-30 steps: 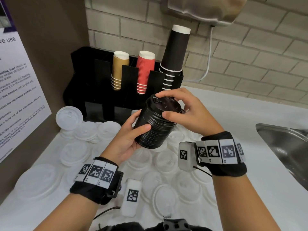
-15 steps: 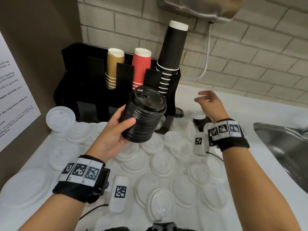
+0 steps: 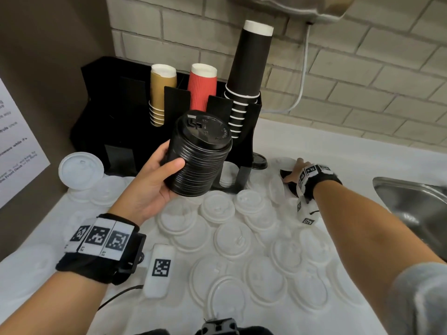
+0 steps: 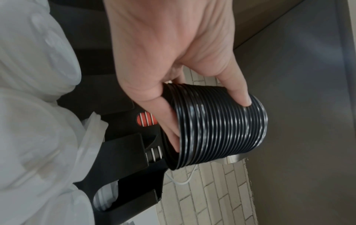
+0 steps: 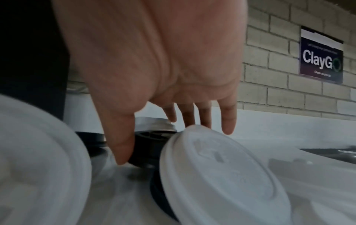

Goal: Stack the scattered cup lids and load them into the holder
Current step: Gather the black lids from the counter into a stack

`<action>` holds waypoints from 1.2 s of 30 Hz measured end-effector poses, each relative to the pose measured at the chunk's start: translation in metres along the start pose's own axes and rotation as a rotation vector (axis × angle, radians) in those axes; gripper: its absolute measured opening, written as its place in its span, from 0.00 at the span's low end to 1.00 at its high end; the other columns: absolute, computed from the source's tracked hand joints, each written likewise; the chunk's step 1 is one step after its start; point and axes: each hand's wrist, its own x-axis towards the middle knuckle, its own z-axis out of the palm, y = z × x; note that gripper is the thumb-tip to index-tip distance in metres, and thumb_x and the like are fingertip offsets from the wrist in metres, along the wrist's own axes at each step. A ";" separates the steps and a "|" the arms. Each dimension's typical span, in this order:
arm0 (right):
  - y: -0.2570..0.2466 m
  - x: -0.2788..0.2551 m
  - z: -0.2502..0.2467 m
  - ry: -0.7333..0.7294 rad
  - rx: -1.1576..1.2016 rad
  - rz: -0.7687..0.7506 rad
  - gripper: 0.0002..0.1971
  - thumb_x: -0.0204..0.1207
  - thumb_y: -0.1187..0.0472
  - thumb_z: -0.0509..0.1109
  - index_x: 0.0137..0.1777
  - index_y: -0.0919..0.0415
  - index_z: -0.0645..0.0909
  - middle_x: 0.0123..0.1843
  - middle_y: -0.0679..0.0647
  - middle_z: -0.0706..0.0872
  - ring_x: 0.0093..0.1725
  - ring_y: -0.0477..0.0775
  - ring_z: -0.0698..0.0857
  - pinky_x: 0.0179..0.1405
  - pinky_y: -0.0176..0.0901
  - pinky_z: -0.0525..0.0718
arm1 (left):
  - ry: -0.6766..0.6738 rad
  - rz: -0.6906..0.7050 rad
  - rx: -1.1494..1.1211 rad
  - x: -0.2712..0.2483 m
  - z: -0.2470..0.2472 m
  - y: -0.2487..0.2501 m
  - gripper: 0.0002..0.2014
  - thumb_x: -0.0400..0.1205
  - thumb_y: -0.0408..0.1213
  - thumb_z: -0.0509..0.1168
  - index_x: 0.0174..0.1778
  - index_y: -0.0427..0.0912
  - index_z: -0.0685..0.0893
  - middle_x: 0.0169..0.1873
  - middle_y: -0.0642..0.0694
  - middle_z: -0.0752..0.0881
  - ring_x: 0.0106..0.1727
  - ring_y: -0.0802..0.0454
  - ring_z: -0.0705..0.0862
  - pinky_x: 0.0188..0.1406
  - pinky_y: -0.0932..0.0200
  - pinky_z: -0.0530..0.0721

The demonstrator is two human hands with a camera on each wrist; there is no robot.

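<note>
My left hand (image 3: 169,163) grips a tall stack of black lids (image 3: 200,155), tilted, in front of the black holder (image 3: 108,112). The left wrist view shows the thumb and fingers curled round the stack's (image 4: 221,129) ribbed side. My right hand (image 3: 294,171) reaches low to the counter right of the holder, over a loose black lid (image 3: 285,174). In the right wrist view its fingers (image 5: 228,121) are extended and the thumb touches that black lid's (image 5: 150,146) side, with a white lid (image 5: 221,175) leaning against it. Several white lids (image 3: 232,240) lie scattered over the counter.
Tan (image 3: 160,93), red (image 3: 202,88) and black cup stacks (image 3: 249,68) stand in the holder. Another black lid (image 3: 260,160) lies at its right foot. White lids (image 3: 227,175) sit in its lower slot. A steel sink (image 3: 416,204) is at the right, a wall with a poster (image 3: 14,146) at the left.
My right hand let go of the stack's top and moved right and down to the loose black lid beside the holder. The left hand keeps holding the stack.
</note>
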 end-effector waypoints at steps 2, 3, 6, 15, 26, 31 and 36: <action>0.000 -0.002 0.002 0.022 -0.023 -0.023 0.51 0.65 0.37 0.76 0.80 0.59 0.55 0.73 0.66 0.70 0.70 0.71 0.74 0.67 0.65 0.76 | 0.008 -0.005 0.007 -0.001 -0.002 -0.001 0.31 0.69 0.41 0.77 0.69 0.49 0.78 0.59 0.48 0.87 0.59 0.50 0.88 0.44 0.54 0.89; 0.000 -0.004 0.001 0.031 -0.019 -0.034 0.53 0.63 0.36 0.77 0.81 0.58 0.53 0.73 0.66 0.70 0.70 0.72 0.74 0.66 0.66 0.76 | 0.012 -0.002 0.011 -0.002 -0.003 -0.002 0.29 0.71 0.39 0.73 0.70 0.49 0.78 0.59 0.48 0.87 0.59 0.50 0.88 0.44 0.54 0.89; -0.002 -0.016 -0.010 0.056 0.040 -0.066 0.58 0.60 0.41 0.80 0.83 0.54 0.48 0.75 0.65 0.67 0.70 0.73 0.73 0.64 0.67 0.77 | 0.013 0.004 0.015 -0.003 -0.003 -0.003 0.30 0.71 0.38 0.71 0.72 0.48 0.76 0.60 0.47 0.87 0.59 0.50 0.88 0.44 0.54 0.89; -0.005 -0.082 -0.053 0.058 -0.106 -0.236 0.47 0.63 0.47 0.75 0.80 0.45 0.53 0.69 0.59 0.72 0.55 0.65 0.79 0.43 0.51 0.81 | -0.014 -0.018 -0.001 -0.008 0.003 -0.009 0.31 0.69 0.41 0.72 0.71 0.49 0.77 0.59 0.49 0.88 0.59 0.51 0.88 0.44 0.55 0.89; -0.021 -0.206 -0.057 -0.014 1.081 -0.896 0.31 0.61 0.64 0.76 0.63 0.45 0.70 0.56 0.58 0.74 0.53 0.51 0.78 0.44 0.41 0.84 | -0.029 -0.068 -0.038 -0.019 0.015 -0.023 0.28 0.73 0.36 0.68 0.72 0.48 0.76 0.57 0.48 0.89 0.58 0.50 0.89 0.44 0.54 0.89; -0.035 -0.230 -0.064 -0.017 1.043 -1.016 0.33 0.61 0.61 0.80 0.64 0.47 0.69 0.57 0.55 0.75 0.53 0.49 0.78 0.50 0.48 0.85 | -0.047 -0.077 -0.030 -0.024 0.019 -0.024 0.29 0.72 0.36 0.69 0.72 0.48 0.76 0.58 0.47 0.88 0.56 0.50 0.89 0.44 0.55 0.89; -0.044 -0.237 -0.069 0.011 0.942 -1.040 0.30 0.66 0.59 0.79 0.67 0.47 0.73 0.52 0.43 0.77 0.49 0.44 0.77 0.47 0.47 0.82 | -0.067 -0.093 -0.009 -0.026 0.020 -0.026 0.27 0.72 0.35 0.69 0.70 0.50 0.77 0.54 0.50 0.90 0.54 0.53 0.89 0.43 0.56 0.89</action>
